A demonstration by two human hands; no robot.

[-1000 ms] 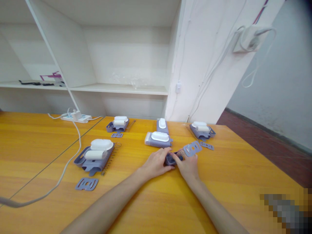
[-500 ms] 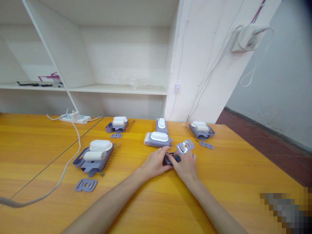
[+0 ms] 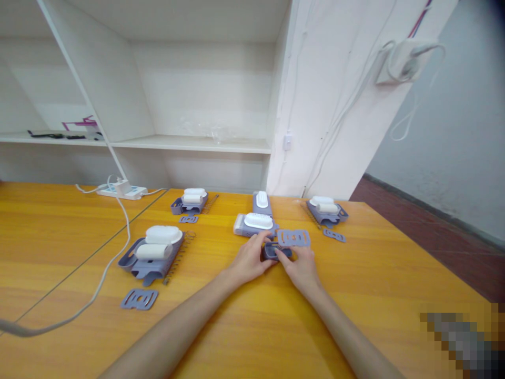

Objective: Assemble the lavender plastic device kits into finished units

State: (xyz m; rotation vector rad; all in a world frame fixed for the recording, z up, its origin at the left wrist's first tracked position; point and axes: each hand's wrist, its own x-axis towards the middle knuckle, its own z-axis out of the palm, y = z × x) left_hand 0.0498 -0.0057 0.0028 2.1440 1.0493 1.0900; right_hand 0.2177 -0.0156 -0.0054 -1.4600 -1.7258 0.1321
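Swinging slotted plate (image 3: pixel 293 238) level over case (image 3: pixel 272 251)

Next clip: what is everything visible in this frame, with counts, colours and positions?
table: 1, orange wood, fills the lower view
open trays: 3, purple with white pieces; left, back left, back right
closed units: 2, purple with white tops, just beyond the hands
loose slotted plates: 3, purple, one near each tray
raised slotted plate: 1, purple, at the right fingertips
dark part: 1, grey-purple, between the hands
power strip: 1, white, back left, cable trailing forward
shelving: white, behind the table
wall adapter: 1, white, upper right
left hand: grips the dark part
right hand: thumb on the dark part
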